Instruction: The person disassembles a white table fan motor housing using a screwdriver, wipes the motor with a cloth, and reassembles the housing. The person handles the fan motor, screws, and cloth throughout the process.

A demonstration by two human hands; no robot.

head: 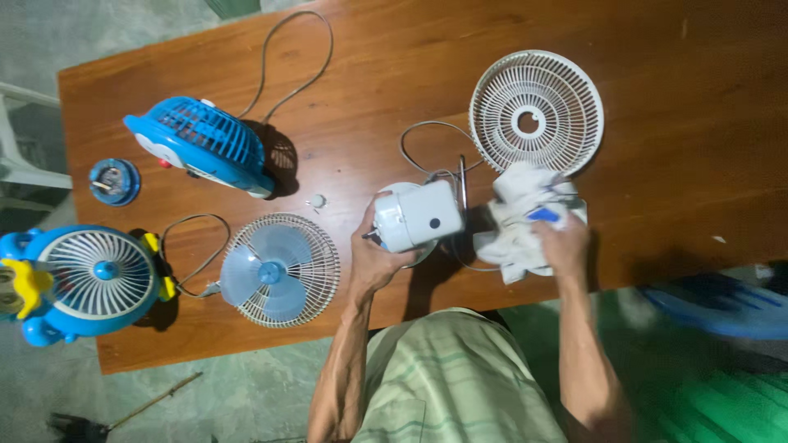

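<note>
A wooden desk (657,123) carries everything. At its left edge stands a blue toy-shaped fan (82,283); farther back lies another blue fan (201,141) on its side. A white round grille (536,112) lies flat at the back right, and a grille with pale blue blades (279,269) sits near the front. The left hand (379,250) grips a white fan motor (417,216) mid-desk. The right hand (562,242) presses a white cloth (521,221) just beside it, closed around the cloth. A small white knob (318,200) lies near the motor.
</note>
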